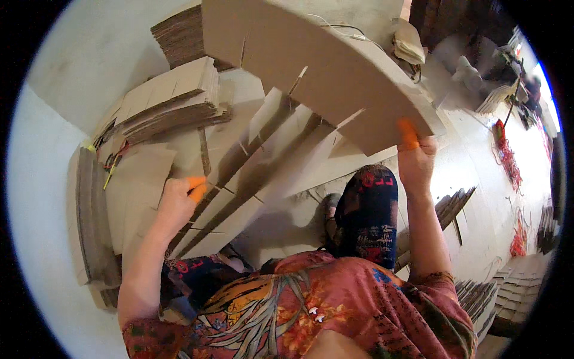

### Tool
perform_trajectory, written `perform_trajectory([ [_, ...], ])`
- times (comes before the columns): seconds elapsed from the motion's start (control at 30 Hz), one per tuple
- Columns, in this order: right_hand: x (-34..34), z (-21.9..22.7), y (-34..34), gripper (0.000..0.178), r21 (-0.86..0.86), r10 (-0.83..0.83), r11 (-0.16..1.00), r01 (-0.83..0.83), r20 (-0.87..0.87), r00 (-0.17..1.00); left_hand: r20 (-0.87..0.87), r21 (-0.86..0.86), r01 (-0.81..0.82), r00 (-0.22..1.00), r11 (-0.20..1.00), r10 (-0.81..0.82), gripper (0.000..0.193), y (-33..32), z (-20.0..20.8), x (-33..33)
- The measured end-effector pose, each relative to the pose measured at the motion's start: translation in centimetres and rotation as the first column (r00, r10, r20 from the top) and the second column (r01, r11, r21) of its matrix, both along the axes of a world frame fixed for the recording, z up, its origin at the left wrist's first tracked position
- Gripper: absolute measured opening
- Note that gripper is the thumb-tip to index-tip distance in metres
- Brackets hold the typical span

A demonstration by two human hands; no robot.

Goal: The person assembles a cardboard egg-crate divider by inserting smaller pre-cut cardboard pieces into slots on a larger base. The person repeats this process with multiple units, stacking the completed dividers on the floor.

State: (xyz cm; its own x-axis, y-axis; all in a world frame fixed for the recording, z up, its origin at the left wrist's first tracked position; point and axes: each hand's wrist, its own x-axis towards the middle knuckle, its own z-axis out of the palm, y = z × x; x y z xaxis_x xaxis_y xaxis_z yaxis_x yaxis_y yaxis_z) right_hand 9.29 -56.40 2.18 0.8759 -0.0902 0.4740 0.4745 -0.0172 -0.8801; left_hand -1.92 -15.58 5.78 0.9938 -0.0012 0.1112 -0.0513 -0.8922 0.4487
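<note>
Across the far ends of the cardboard strips (236, 215), holding a slotted board (323, 66) up by its right corner with the right hand (417, 155); with the left hand (179, 203) beside the strips, cannot tell whether pinching. Could tear at the slots (350, 118) if twisted.

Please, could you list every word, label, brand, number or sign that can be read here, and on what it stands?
Dark trousers: red and pale lettering, not copied here.
Patterned shirt: dark script-like marks, too blurred to read.
Slotted cardboard sheet in the right hand: none visible.
</note>
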Motion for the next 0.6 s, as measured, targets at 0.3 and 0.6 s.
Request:
perform_trajectory([
  [0.3, -0.8, 0.9, 0.6, 0.017, -0.307, 0.013, 0.951, -0.024, -0.038, 0.999, -0.053, -0.104, -0.213, 0.977, 0.971, 0.209, 0.021, 0.7, -0.2, -0.1],
  [0.6, -1.5, -0.9, -0.5, 0.016, -0.244, -0.003, 0.970, -0.017, -0.083, 0.997, 0.010, -0.104, -0.222, 0.974, 0.969, 0.225, 0.022, 2.2, -1.3, 0.5],
])
